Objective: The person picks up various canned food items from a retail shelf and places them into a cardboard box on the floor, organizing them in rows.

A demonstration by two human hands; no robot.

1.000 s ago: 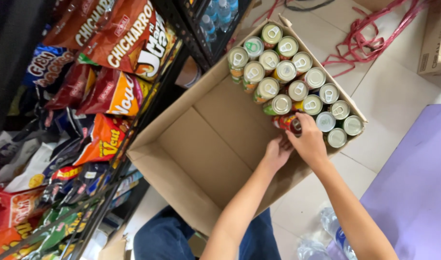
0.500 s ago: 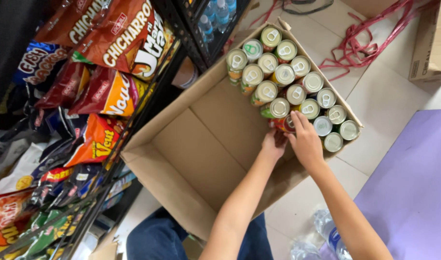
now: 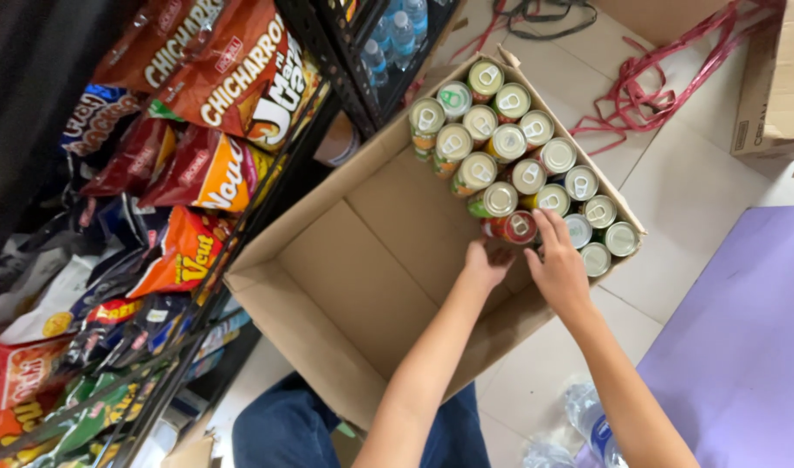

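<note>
Nearest us, our blue-jeaned knees sit under the near wall of the open cardboard box, and both bare forearms reach into it. Our left hand cups the near side of a red drink can, fingers curled loosely round its wall; our right hand lies over the can's right side with fingers spread toward the neighbouring cans, so the two hands grasp this one can between them, not clenched hard. The can stands upright at the near end of the can rows, touching the green-sided can beyond it. Our judgement for doing this well: keep the can vertical, press it flush against its neighbours, hold by the wall and not the pull tab. The cans are smooth thin metal cylinders with silver lids and ring pulls, packed tight in rows along the box's far right wall; the rest of the matte brown corrugated floor is bare. To the left, a black wire rack holds glossy crinkled snack bags. Farther off, clear water bottles and tangled red cord on pale floor tiles.
</note>
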